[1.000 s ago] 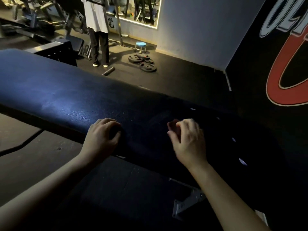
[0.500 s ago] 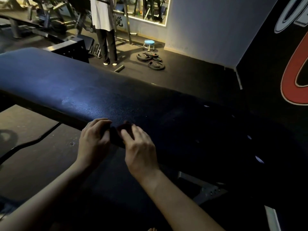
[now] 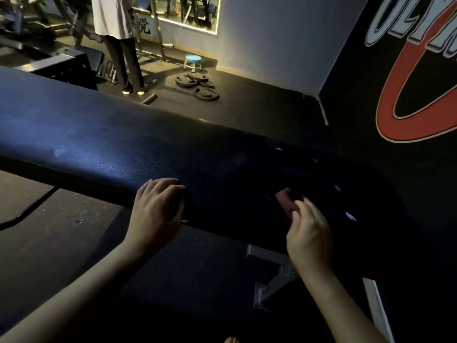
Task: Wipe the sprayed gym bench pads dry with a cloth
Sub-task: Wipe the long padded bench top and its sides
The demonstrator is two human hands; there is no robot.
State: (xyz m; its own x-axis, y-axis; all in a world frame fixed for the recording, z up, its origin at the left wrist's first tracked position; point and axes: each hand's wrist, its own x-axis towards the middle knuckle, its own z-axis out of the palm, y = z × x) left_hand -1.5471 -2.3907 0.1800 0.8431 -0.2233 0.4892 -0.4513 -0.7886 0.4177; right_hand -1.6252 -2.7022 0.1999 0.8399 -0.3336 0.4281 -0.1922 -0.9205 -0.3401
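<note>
Head view: the bench pad (image 3: 111, 144) lies across in front of me, its long axis running from the upper left, where the light catches it blue, down to the lower right, where it sinks into shadow by the painted wall (image 3: 408, 95). My left hand (image 3: 158, 214) sits on the pad's rounded near edge with the fingers curled over it. I judge it is there to steady me and the pad while the other hand works, but it is too dark to tell whether anything lies under those fingers. My right hand (image 3: 309, 233) is further along towards the dark end, its fingertips pinching a small reddish cloth (image 3: 286, 201) bunched against the top of the pad. Holding it bunched gives a firm wad to press with, and I would guess the strokes are meant to follow the pad's length. I cannot pick out any wet patches in this gloom. Beneath the pad a steel bracket (image 3: 274, 280) shows. Well behind, weight plates (image 3: 197, 85) lie on the floor near a blue stool (image 3: 193, 61), and a person (image 3: 111, 21) stands nearby
</note>
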